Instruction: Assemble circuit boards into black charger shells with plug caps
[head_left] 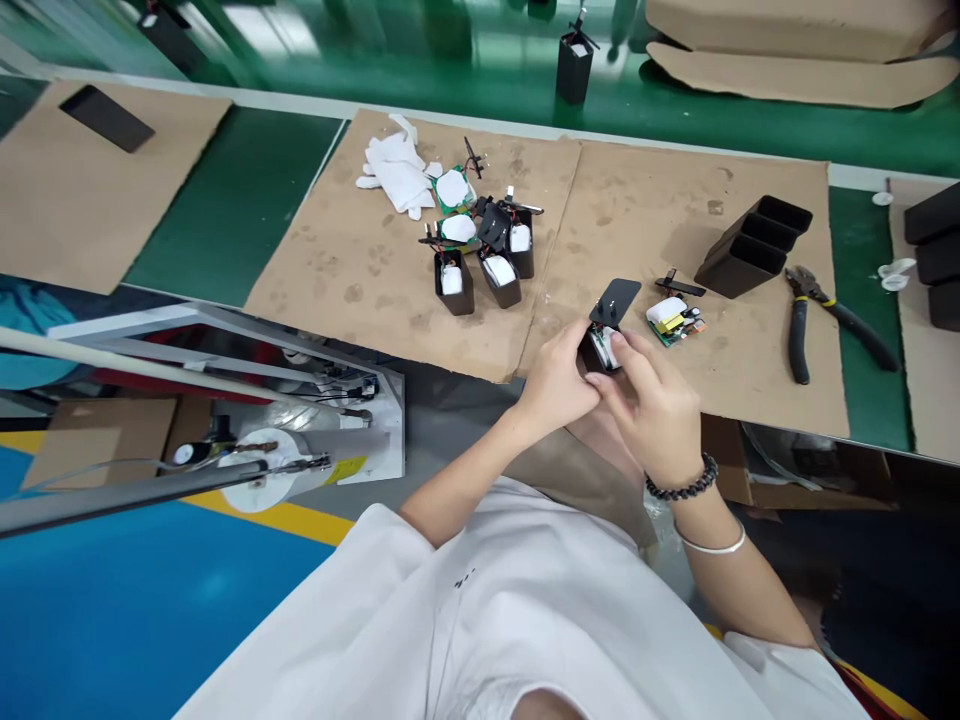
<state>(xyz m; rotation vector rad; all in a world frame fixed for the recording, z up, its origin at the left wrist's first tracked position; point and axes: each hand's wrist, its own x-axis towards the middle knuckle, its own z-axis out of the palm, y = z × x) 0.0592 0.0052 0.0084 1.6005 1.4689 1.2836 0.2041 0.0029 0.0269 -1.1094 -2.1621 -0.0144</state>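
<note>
Both my hands hold one small black plastic case (602,350) at the near edge of the cardboard sheet (637,230). My left hand (556,378) wraps its side, fingers closed round it. My right hand (654,400) pinches the white and green part sitting in the case's open top. A flat black lid (616,300) stands up just behind the case. To the right of it lies a loose green circuit board with a white block (673,321).
Three black cases with white inserts (486,268) and loose boards cluster at mid-sheet, with white gloves (397,172) behind. A stack of empty black cases (752,247) and black pliers (814,312) lie to the right. A metal frame (225,400) stands below the bench at left.
</note>
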